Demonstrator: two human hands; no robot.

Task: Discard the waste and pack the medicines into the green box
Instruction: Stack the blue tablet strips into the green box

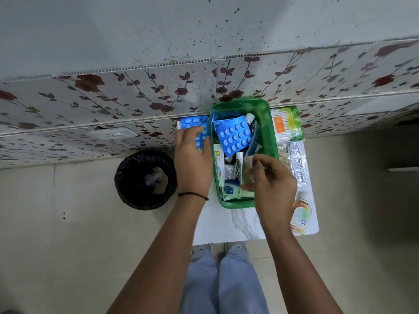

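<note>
The green box [264, 114] stands on a small white table [235, 225] and holds a blue blister pack [233, 134], tubes and sachets. My left hand [192, 159] lies left of the box, its fingers closed on another blue blister strip [200, 138]; one more blue strip [193, 122] lies beyond it. My right hand [272, 180] hovers over the box's near right part, pinching a small pale sachet [248, 163] between thumb and fingers.
A black-lined waste bin [146, 180] stands on the floor left of the table. Right of the box lie a cotton-bud pack [286, 125], silver blister strips [297, 164] and a small orange-green bottle [301, 214]. A flower-patterned wall runs behind.
</note>
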